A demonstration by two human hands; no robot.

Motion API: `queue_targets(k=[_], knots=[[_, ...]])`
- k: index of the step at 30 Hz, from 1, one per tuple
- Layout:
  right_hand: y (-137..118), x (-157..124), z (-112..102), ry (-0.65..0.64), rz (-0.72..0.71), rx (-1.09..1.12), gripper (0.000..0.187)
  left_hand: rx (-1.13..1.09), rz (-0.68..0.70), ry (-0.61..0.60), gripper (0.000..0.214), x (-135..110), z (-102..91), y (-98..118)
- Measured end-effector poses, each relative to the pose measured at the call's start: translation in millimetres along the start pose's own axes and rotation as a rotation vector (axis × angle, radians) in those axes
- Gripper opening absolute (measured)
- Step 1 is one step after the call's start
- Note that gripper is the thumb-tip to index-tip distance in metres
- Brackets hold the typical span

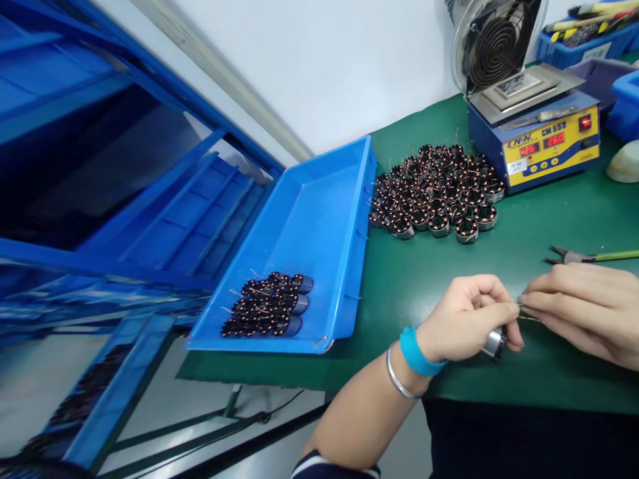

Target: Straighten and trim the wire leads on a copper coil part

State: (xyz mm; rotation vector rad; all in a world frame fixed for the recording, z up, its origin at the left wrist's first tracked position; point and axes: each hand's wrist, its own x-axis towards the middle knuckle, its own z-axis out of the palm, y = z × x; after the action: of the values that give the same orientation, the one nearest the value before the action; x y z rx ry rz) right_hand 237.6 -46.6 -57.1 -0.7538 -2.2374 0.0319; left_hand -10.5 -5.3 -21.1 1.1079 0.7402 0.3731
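Head view — left hand (466, 319) grips stator core (494, 344), right hand (589, 309) pinches thin wire (528, 317); I'd say wire-working — next wants steady tension

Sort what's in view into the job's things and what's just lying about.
Likely the job's:
held coil in the left hand
wire by the right hand
massed coils
blue tray and its coils

Apparently just lying about:
pale lump
tool-filled bin
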Motion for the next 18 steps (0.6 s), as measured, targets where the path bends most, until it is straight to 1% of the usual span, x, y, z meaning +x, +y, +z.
queue_targets(k=[1,2,3,5,6,7,8,9,11,12,13,15,17,18], knots=[[-2,2,1,0.016,0.012,0.022,0.019,0.044,0.030,0.018,0.050,-2,2.0,0],[-5,5,2,0.023,0.076,0.093,0.016,0.114,0.083,0.053,0.046,-4,4.6,0],[-8,8,3,0.007,0.184,0.215,0.023,0.204,0.151,0.098,0.042,-7,7.5,0],[-10,11,4,-0.112,0.456,0.554,0.050,0.375,0.285,0.183,0.035,-10,12.3,0],[-10,12,4,-0.193,0.565,0.699,0.060,0.416,0.317,0.202,0.033,-11,13.5,-1],[-9,11,4,-0.247,0.623,0.774,0.065,0.404,0.309,0.195,0.033,-10,13.6,-1],[-7,10,3,-0.247,0.613,0.766,0.063,0.345,0.266,0.165,0.034,-9,12.6,-2],[-5,9,3,-0.201,0.546,0.684,0.055,0.258,0.199,0.122,0.037,-7,10.7,-2],[-2,6,2,-0.052,0.335,0.394,0.030,0.078,0.063,0.041,0.046,-2,5.4,-3],[-1,6,2,0.001,0.226,0.255,0.018,0.010,0.017,0.012,0.050,1,2.7,-3],[0,5,2,0.020,0.127,0.150,0.010,-0.037,-0.013,-0.007,0.053,2,0.5,-4],[0,5,1,-0.011,-0.003,0.031,0.014,-0.087,-0.037,-0.031,0.056,4,-2.0,-4],[1,4,-3,-0.057,-0.067,-0.008,0.018,-0.100,-0.039,-0.036,0.057,4,-2.1,-4],[3,3,-7,-0.063,-0.070,-0.029,0.019,-0.097,-0.038,-0.035,0.056,5,-1.7,-4]])
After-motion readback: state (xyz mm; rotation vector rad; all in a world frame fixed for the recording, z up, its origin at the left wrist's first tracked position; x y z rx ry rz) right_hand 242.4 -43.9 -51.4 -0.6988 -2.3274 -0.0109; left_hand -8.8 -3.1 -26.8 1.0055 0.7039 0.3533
